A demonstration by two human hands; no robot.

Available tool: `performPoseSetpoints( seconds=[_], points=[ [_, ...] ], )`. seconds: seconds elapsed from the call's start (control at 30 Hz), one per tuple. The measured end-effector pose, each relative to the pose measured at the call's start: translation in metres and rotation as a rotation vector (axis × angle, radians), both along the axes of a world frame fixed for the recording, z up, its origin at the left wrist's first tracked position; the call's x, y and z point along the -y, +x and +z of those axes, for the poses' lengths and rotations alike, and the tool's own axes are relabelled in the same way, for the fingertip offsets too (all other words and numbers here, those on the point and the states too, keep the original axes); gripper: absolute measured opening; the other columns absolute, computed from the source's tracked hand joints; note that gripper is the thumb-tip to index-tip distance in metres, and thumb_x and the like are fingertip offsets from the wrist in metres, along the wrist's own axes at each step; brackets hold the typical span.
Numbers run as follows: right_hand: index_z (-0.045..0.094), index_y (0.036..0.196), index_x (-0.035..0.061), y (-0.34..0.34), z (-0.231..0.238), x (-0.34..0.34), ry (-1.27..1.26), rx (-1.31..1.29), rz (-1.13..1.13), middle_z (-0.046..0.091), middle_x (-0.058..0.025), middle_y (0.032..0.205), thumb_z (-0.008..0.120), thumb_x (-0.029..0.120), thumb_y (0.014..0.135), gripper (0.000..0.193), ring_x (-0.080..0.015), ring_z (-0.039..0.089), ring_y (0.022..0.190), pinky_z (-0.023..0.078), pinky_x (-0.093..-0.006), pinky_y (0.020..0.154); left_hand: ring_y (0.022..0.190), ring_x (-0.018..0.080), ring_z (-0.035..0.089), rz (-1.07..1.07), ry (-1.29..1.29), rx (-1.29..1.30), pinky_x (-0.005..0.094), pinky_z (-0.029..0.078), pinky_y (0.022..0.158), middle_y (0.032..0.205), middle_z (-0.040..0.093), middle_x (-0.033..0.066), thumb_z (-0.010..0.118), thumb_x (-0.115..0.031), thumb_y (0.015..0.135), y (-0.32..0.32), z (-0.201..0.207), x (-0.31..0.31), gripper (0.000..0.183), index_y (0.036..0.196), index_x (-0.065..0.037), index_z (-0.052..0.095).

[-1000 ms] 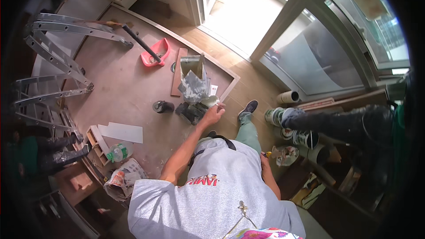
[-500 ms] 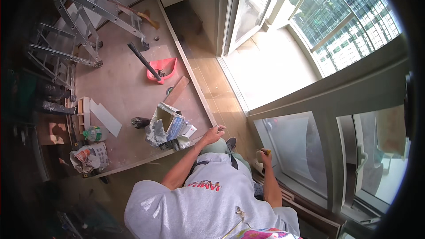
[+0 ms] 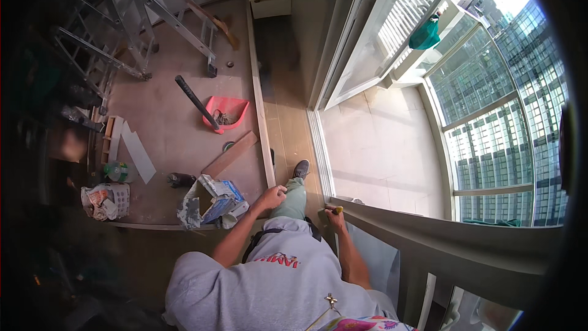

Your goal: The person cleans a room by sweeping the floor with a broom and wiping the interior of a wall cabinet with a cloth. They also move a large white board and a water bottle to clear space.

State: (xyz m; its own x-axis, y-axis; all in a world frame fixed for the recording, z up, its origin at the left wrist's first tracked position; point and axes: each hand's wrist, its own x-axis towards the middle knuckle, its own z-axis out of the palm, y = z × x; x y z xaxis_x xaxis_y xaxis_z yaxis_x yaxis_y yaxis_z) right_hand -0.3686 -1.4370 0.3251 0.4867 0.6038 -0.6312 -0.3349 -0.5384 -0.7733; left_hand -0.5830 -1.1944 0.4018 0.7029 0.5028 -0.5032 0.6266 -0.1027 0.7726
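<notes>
right hand (image 3: pixel 334 219): clamped on a yellow-ended tool (image 3: pixel 337 210); left hand (image 3: pixel 272 197): curled, contents i cannot tell; red dustpan (image 3: pixel 239 110): debris (image 3: pixel 223 118) gathered, not yet emptied.

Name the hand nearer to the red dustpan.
Left: in view, the left hand is below and right of the red dustpan; the right hand, holding a yellow item, is lower and farther right.
</notes>
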Motion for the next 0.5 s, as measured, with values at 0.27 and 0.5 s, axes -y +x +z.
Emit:
performPoseSetpoints(
  seconds=[0.27,0.5],
  points=[
    [0.059,0.081,0.0045,0.114,-0.009,-0.158,-0.123,-0.006,0.056,0.055,0.0008,0.069,0.061,0.014,0.076,0.01,-0.0087,0.051,0.057,0.04,-0.0254,0.048,0.096,0.0312,0.063,0.065,0.174,0.116,0.0371,0.048,0.086,0.101,0.064,0.0198,0.058,-0.024,0.082,0.12,-0.001,-0.157,0.038,0.114,-0.003,0.056],
    [0.066,0.105,0.0031,0.206,-0.01,-0.383,0.092,0.457,0.302,0.063,-0.0034,0.076,0.063,0.031,0.078,0.039,-0.0087,0.056,0.066,0.045,-0.0248,0.059,0.09,0.0305,0.065,0.283,0.344,0.221,0.0378,0.052,0.077,0.1,0.064,0.0207,0.06,-0.02,0.084,0.142,-0.004,-0.309,0.037,0.114,-0.001,0.053]
  ],
)
